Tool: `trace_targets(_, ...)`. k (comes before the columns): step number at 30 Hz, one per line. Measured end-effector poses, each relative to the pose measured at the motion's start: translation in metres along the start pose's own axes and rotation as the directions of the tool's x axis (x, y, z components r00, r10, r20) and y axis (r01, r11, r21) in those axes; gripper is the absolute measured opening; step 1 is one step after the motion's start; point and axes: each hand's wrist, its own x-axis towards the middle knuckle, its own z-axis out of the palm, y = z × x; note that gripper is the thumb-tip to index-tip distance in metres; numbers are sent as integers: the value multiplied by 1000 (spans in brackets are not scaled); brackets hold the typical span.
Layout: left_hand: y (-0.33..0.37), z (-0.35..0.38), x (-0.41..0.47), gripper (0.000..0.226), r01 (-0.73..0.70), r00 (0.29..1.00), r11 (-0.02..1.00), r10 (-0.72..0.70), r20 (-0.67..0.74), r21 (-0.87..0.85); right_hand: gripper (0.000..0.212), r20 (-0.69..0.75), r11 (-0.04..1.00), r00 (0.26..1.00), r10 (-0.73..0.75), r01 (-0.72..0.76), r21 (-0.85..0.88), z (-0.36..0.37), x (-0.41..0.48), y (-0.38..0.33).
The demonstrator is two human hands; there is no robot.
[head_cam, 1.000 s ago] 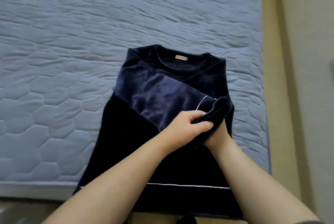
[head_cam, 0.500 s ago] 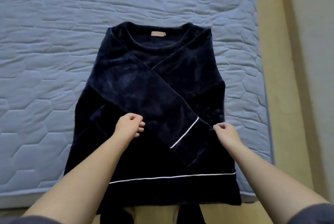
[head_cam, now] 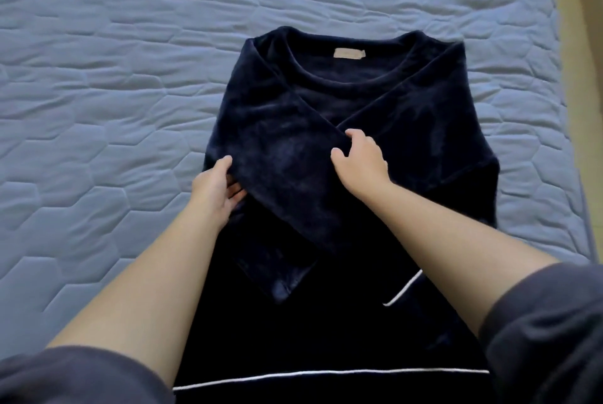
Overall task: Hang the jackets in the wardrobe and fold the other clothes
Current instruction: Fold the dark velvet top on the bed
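Hem: the top [head_cam: 293,338] lies flat on the mattress [head_cam: 98,109], neck away from you. Its hem [head_cam: 326,373] is nearest you. I can't tell whether it overhangs the edge; if it does, any tug could drag the whole top toward you.
Cuff: the cuff [head_cam: 403,289] sits just beside your right forearm. Sweep that arm and you'll likely flip it open.
Left hand: your left hand [head_cam: 215,188] pinches the near edge of the sleeve [head_cam: 287,149], thumb on top and fingers underneath.
Right hand: your right hand [head_cam: 362,162] grips the sleeve's far edge with curled fingers, thumb on the cloth.
Main risk: the fabric looks plush and slippery. If you pull unevenly, the sleeve probably skews or bunches.
Other sleeve: the other sleeve [head_cam: 424,103] crosses underneath. Lift the top one too high and it may come along, undoing the cross.
Neck: the label [head_cam: 349,53] marks the centreline. If the shoulders shift, the fold goes lopsided.
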Motion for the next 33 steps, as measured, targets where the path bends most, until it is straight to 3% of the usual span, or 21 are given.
trace_targets(4, -3, 1, 7, 22, -152, 973, 983, 131, -188, -100, 22, -106, 988, 991, 77, -61, 144, 12, 21, -8)
trace_targets(7, 0, -3, 4, 29, -276, 876, 957, 288, -387, 87, 17, -140, 985, 986, 95, -73, 155, 6, 32, -9)
trace_targets(10, -3, -19, 0, 32, -340, 841, 891, 432, -326, 302, 21, -112, 994, 987, 113, -111, 24, 13, 28, -11)
trace_targets(11, -3, -25, -1, 33, -368, 809, 821, 514, -285, 437, 26, -150, 994, 985, 86, -94, -47, 17, 25, -14)
trace_targets(12, 0, -31, -2, 36, -407, 747, 699, 625, -226, 588, 32, -199, 992, 980, 19, -43, -121, 19, 23, -19)
trace_targets(14, 7, -38, 0, 44, -483, 567, 335, 824, -2, 809, 47, -256, 964, 947, -194, 136, -230, 24, 23, -34)
trace_targets(15, 9, -38, 3, 48, -514, 507, 162, 849, 146, 843, 53, -236, 933, 924, -301, 233, -276, 27, 25, -43)
trace_targets(16, 11, -36, 7, 53, -534, 490, 19, 822, 291, 845, 56, -179, 889, 903, -389, 318, -329, 33, 29, -53)
trace_targets(18, 6, -37, 24, 61, -487, 561, -230, 657, 504, 843, 59, -9, 777, 873, -487, 429, -460, 51, 35, -64)
trace_targets(20, -7, -47, 44, 64, -353, 650, -455, 509, 564, 817, 58, 141, 696, 876, -461, 455, -555, 70, 42, -61)
trace_targets(21, -12, -53, 51, 65, -295, 683, -507, 482, 549, 810, 59, 172, 679, 887, -428, 442, -586, 77, 46, -53)
trace_targets(24, -16, -59, 60, 67, -257, 715, -515, 469, 519, 818, 58, 133, 658, 903, -410, 393, -643, 81, 51, -28)
trace_targets(26, -11, -56, 54, 66, -274, 750, -472, 441, 493, 838, 58, 56, 696, 912, -407, 349, -628, 74, 45, -19)
trace_targets(28, -5, -52, 40, 67, -312, 736, -412, 465, 492, 856, 58, -23, 754, 910, -415, 330, -568, 64, 28, -10)
trace_targets(30, -6, -49, 13, 71, -407, 628, -415, 520, 580, 813, 58, -29, 766, 887, -460, 380, -518, 54, 2, 3)
trace_targets(32, -23, -48, -18, 75, -522, 467, -503, 508, 724, 689, 60, 5, 764, 875, -485, 426, -484, 46, -25, 21)
trace_targets(33, -37, -51, -28, 75, -552, 421, -562, 450, 788, 616, 61, 23, 772, 882, -471, 425, -473, 44, -37, 33)
